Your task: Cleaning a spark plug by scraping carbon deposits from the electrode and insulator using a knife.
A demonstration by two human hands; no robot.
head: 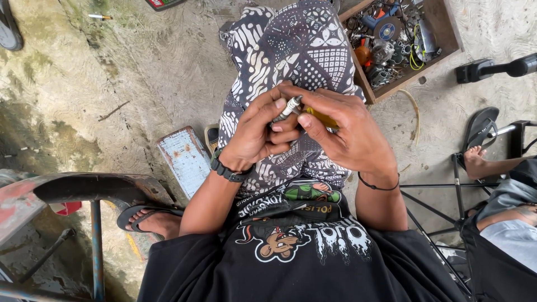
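Black printed shirt (291, 251) nearest, patterned cloth (296, 61) over the lap beyond it. From the left: one curved metal fender (84, 190), one sandalled foot (148, 219), one pale blue metal plate (183, 159) on the concrete. Left hand (254, 134), dark wristband, fingers curled shut around one spark plug (288, 108) held above the lap; right hand (347, 131) pinching the plug's tip, something yellow tucked under its fingers. Farther right, one wooden box (447, 33) crammed with metal parts and a disc. Another person's bare foot (475, 159) at far right.
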